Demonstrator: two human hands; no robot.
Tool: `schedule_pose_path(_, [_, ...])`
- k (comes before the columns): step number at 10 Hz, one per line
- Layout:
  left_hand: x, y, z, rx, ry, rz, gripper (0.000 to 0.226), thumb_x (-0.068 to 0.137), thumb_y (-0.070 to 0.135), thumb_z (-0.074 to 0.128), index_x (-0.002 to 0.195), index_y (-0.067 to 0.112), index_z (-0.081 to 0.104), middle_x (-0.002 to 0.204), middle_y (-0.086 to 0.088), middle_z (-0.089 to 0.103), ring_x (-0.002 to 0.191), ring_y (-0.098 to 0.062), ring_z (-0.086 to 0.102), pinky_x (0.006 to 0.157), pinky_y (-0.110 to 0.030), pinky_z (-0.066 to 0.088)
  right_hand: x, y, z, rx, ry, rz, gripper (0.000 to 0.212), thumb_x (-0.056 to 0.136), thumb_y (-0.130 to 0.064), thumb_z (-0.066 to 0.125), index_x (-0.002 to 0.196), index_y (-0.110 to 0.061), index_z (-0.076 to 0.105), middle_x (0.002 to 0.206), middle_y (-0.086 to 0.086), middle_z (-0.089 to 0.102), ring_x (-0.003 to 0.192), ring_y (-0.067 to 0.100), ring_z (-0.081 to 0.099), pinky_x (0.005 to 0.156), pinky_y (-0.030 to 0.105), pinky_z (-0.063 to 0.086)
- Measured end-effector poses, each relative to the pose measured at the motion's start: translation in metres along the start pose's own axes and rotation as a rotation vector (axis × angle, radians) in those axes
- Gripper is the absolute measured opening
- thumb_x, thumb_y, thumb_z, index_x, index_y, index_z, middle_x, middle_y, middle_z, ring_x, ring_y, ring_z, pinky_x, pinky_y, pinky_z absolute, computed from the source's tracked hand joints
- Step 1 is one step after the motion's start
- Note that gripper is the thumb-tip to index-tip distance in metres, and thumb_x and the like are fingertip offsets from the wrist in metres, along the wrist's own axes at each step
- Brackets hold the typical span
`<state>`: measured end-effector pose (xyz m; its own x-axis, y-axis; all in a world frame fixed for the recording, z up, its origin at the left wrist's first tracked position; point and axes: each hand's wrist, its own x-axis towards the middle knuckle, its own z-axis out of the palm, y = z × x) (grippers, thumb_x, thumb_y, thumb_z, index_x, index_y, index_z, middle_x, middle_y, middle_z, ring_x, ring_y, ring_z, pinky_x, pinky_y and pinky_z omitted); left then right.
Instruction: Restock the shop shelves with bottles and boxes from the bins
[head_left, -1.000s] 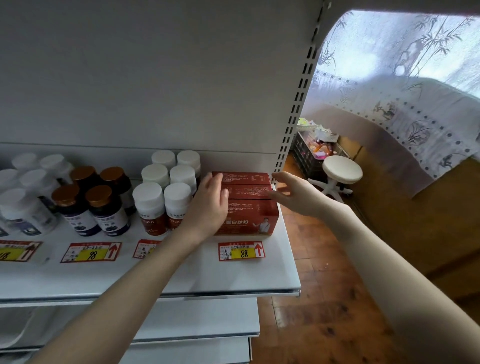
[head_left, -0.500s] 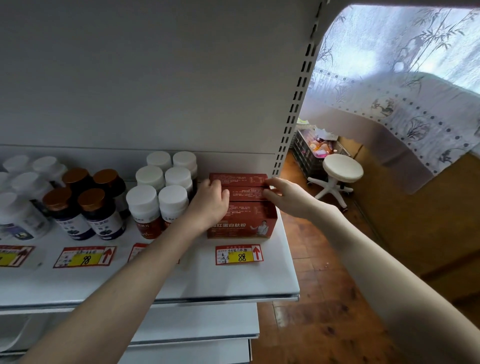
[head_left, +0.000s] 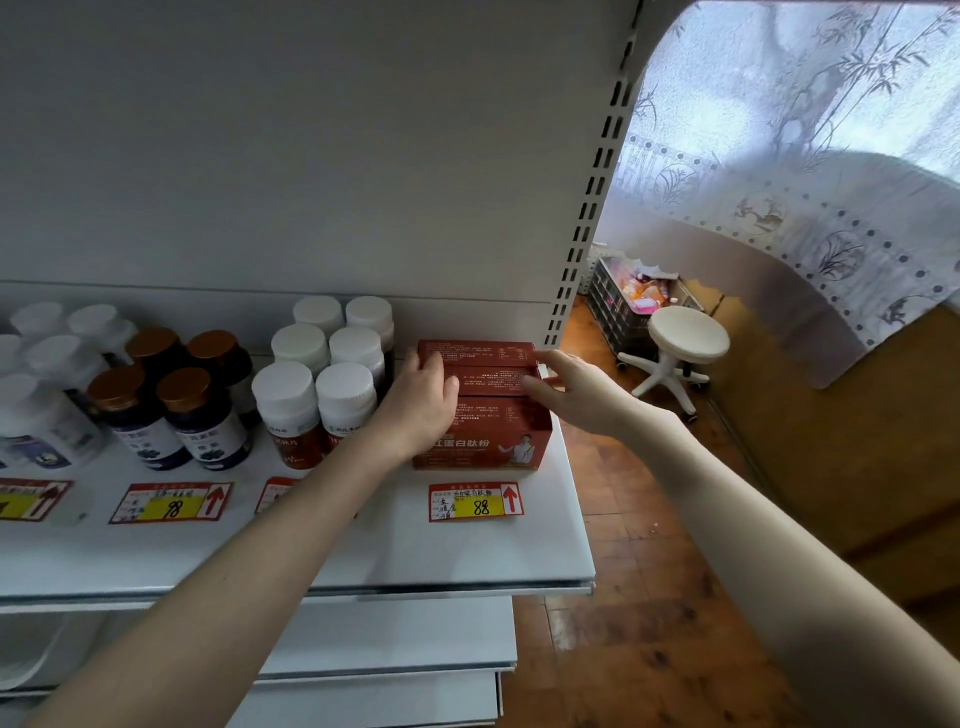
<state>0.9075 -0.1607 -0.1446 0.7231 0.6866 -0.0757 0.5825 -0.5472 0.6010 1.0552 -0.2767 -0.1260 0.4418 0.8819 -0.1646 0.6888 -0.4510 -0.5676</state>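
Three dark red boxes (head_left: 488, 436) stand one behind another at the right end of the white shelf (head_left: 415, 545), above a price tag marked 88 (head_left: 475, 501). My left hand (head_left: 421, 400) lies against the left side of the row, with the thumb over the top edge of the middle box. My right hand (head_left: 576, 389) reaches in from the right. Its straight fingers touch the right edges of the middle and back boxes. Neither hand lifts a box.
White-capped bottles (head_left: 317, 384) stand just left of the boxes, and brown-capped dark bottles (head_left: 182, 410) stand further left. The slotted shelf upright (head_left: 587, 218) rises behind the boxes. On the wooden floor to the right are a white stool (head_left: 688, 332) and a dark bin of goods (head_left: 623, 306).
My right hand has moved left from beside the shelf end onto the right side of the boxes. My left hand has stayed on their left side.
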Motion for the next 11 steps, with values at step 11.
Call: schedule_pose_path(11, [-0.1,-0.036,0.009,0.029,0.323,0.161,0.041,0.094,0.013,0.048,0.134,0.004,0.046,0.137,-0.009,0.05,0.127,-0.022,0.045,0.095,-0.018,0.027,-0.056,0.005,0.015,-0.137,0.205,-0.138,0.036,0.09,-0.027,0.058,0.125,-0.019,0.055,0.116,0.005,0.062,0.1,0.019,0.058,0.084,0.03,0.05])
